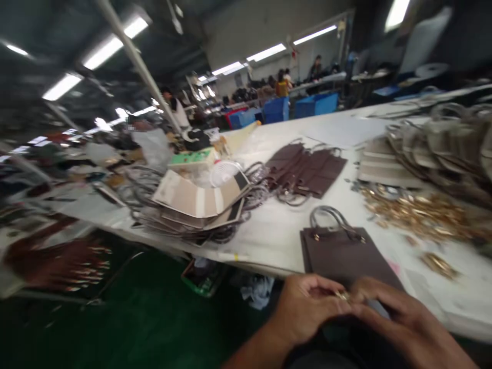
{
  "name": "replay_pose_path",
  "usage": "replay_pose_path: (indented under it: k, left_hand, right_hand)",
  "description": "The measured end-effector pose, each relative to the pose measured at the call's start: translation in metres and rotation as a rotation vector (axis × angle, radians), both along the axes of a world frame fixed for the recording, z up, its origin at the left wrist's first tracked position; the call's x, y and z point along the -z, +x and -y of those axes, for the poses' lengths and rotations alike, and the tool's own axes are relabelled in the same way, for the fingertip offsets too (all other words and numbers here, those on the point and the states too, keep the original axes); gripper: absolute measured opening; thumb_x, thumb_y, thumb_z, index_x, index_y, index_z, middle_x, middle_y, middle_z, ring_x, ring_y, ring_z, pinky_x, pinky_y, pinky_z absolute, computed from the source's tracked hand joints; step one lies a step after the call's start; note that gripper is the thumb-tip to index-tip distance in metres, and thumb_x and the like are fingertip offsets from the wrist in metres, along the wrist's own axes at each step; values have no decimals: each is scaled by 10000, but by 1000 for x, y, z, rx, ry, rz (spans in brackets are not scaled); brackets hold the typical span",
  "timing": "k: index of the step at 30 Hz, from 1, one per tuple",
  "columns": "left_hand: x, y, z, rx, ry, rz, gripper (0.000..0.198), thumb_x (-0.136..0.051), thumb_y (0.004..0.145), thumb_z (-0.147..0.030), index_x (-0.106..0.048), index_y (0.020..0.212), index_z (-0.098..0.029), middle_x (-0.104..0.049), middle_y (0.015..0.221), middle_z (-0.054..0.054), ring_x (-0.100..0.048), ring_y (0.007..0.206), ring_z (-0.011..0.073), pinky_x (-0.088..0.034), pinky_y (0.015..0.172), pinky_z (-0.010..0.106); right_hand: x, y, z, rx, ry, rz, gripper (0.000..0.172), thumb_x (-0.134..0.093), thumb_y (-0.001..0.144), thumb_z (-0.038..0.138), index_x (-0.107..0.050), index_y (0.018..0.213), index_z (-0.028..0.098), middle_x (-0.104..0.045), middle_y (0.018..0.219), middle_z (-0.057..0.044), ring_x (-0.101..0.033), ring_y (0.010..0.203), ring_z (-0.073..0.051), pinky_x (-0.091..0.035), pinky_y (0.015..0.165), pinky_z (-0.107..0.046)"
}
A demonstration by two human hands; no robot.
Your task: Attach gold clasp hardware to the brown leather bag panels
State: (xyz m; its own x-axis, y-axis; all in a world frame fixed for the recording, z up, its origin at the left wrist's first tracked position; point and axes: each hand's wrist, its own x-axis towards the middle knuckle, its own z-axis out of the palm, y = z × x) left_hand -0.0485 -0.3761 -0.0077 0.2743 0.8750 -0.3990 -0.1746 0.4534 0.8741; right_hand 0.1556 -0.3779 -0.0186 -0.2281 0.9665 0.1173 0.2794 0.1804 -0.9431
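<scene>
My left hand (pixel 307 307) and my right hand (pixel 395 312) meet near the table's front edge. Between their fingertips they pinch a small gold-coloured metal piece (pixel 343 295), mostly covered by the fingers. Just beyond my hands a dark brown bag panel with handles (pixel 346 253) lies on the white table (pixel 277 230). Below my hands is something dark that I cannot make out. To the right sits a heap of gold metal pieces (pixel 426 212), with a smaller cluster (pixel 440 265) nearer to me.
Brown panels with handles (pixel 307 166) lie mid-table. A stack of beige and dark panels (pixel 200 200) stands left of them, more handled pieces (pixel 442 148) at the right. A crate (pixel 203 277) is under the table. Other people and blue bins (pixel 277 108) are farther back.
</scene>
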Motion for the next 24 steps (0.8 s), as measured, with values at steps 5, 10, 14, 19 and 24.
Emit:
replay_pose_path:
  k: [5,10,14,19,24]
  left_hand:
    - [8,3,-15,71,42,77,465,-979,617,-392,-801,939,-108,-805,883,104,-732,771,172,-572,795,279]
    - [6,6,-15,87,95,57,396,-924,723,-375,-804,1005,-124,-795,896,96,-743,801,182,-588,809,290]
    - [6,8,-20,111,329,-18,276,-874,793,-341,-821,1008,-176,-761,994,91,-744,887,215,-596,834,324]
    - [-1,10,-24,95,632,-230,153,-842,826,-224,-829,979,-216,-764,922,49,-713,844,159,-561,806,260]
    - [-12,16,-24,63,847,-290,191,-821,824,-116,-819,989,-212,-783,916,34,-717,843,145,-551,801,236]
  right_hand:
    - [-13,-2,6,-48,-86,-70,251,-654,976,421,-731,803,256,-692,793,-36,-645,757,-205,-516,720,-298]
    - [-9,0,5,42,-122,-174,217,-729,926,446,-742,855,241,-703,856,-44,-657,824,-211,-524,774,-303]
    - [-8,8,2,75,-218,-235,275,-729,920,488,-772,938,217,-727,896,-52,-657,848,-219,-529,784,-309]
    - [-15,6,-3,43,-122,-176,242,-689,969,434,-766,870,227,-713,834,-15,-644,788,-174,-484,756,-269]
    - [-19,0,1,100,-88,-144,304,-614,1017,423,-707,812,218,-671,781,3,-617,742,-147,-453,700,-244]
